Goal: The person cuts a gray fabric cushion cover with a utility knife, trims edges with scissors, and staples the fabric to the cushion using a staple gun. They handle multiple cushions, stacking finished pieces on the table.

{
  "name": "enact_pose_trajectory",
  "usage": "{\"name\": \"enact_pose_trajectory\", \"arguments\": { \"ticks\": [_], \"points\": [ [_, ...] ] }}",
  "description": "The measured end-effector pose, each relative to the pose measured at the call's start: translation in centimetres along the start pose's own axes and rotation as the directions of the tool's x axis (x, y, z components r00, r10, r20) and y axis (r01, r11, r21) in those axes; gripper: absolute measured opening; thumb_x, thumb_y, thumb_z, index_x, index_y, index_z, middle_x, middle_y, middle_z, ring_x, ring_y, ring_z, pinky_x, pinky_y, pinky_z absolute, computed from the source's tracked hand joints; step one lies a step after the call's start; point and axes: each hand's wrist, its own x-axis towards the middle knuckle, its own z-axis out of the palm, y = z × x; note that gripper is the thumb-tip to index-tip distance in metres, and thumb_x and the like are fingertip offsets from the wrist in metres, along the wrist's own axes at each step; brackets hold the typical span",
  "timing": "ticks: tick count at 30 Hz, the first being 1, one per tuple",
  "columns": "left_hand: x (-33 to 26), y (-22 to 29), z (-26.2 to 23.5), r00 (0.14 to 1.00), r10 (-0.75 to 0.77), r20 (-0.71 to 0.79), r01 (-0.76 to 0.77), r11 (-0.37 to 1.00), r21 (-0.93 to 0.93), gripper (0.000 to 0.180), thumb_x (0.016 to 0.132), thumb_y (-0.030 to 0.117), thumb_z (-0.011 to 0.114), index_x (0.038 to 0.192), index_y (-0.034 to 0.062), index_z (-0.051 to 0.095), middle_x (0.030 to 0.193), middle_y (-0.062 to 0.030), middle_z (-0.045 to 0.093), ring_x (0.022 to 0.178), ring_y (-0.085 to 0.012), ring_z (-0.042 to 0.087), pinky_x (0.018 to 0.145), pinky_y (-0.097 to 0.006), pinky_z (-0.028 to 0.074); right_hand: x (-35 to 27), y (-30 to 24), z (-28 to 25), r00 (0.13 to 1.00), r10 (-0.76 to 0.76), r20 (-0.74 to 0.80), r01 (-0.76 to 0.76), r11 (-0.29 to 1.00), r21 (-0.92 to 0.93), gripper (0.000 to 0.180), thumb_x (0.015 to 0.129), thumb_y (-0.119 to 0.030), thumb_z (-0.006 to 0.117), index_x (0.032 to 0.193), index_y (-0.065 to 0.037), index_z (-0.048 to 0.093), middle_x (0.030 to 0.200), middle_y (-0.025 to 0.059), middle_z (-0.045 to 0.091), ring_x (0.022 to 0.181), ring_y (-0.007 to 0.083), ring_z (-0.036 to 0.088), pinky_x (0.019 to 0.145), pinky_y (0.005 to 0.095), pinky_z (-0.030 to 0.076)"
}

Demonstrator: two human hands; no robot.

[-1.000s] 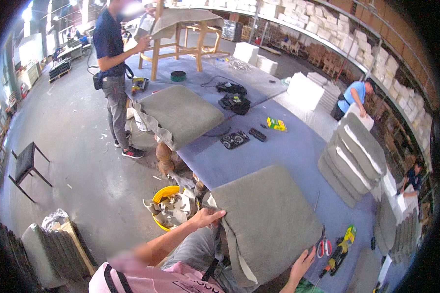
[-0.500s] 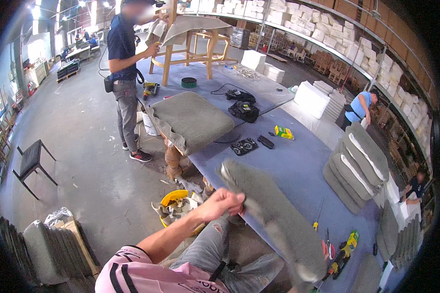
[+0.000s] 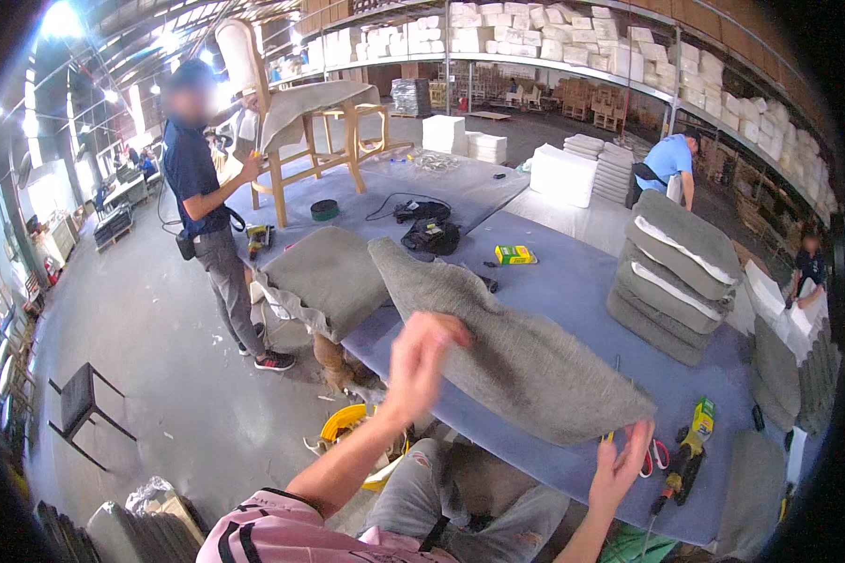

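Observation:
A grey fabric-covered seat cushion is held tilted above the near edge of the blue-topped table, its broad side facing me. My left hand, slightly blurred, is closed at its near left edge. At the cushion's near right corner, my right hand has fingers and thumb closed on the edge. Just beyond my right hand lie red-handled scissors and a yellow-and-black power tool. Another grey fabric-covered piece with a loose, wavy edge lies at the table's left side.
A stack of grey cushions stands at the right. A yellow-green box and black bags lie farther back. A yellow bucket of scraps is on the floor. A co-worker stands by a wooden chair frame at the far left.
The cushion has swung up from edge-on, turning its broad grey side toward me. My right hand has come into view at its right corner; my left hand has risen slightly.

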Motion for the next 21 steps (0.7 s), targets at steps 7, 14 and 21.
{"name": "enact_pose_trajectory", "arguments": {
  "ticks": [7, 14, 21],
  "points": [
    [-1.4, 6.1, 9.6, 0.557, 0.578, 0.596, -0.684, 0.726, -0.065, 0.030, 0.086, 0.026, 0.078, 0.112, 0.0125, 0.075, 0.126, -0.0017, 0.073, 0.118, -0.0240, 0.064, 0.097, -0.044, 0.047, 3.5, -2.8, 2.7, 0.983, 0.117, -0.144, -0.072, 0.955, 0.289, 0.059, 0.113, -0.022, 0.061, 0.164, 0.004, 0.045, 0.163, 0.0195, 0.054, 0.148, 0.0291, 0.052, 0.126, 0.0444, 0.038],
    [1.7, 7.9, 9.4, 0.467, 0.534, 0.705, -0.843, 0.510, 0.172, 0.036, 0.080, 0.029, 0.079, 0.116, 0.0305, 0.082, 0.134, 0.0054, 0.071, 0.122, -0.0209, 0.062, 0.098, -0.049, 0.041, 4.6, -7.2, 6.0, 0.950, 0.145, -0.276, -0.040, 0.935, 0.354, 0.048, 0.102, -0.003, 0.072, 0.149, -0.002, 0.063, 0.147, 0.0142, 0.069, 0.136, 0.0261, 0.065, 0.118, 0.0411, 0.049],
    [7.9, 9.0, 11.0, 0.304, 0.628, 0.717, -0.936, 0.338, 0.100, 0.035, 0.082, 0.015, 0.079, 0.117, 0.0204, 0.080, 0.128, 0.0041, 0.075, 0.125, -0.0237, 0.063, 0.106, -0.047, 0.036, 6.0, -10.4, 7.2, 0.945, 0.051, -0.323, 0.093, 0.906, 0.413, 0.049, 0.095, -0.004, 0.078, 0.140, -0.001, 0.058, 0.134, 0.0181, 0.073, 0.124, 0.0320, 0.074, 0.108, 0.0402, 0.056]
  ]
}}
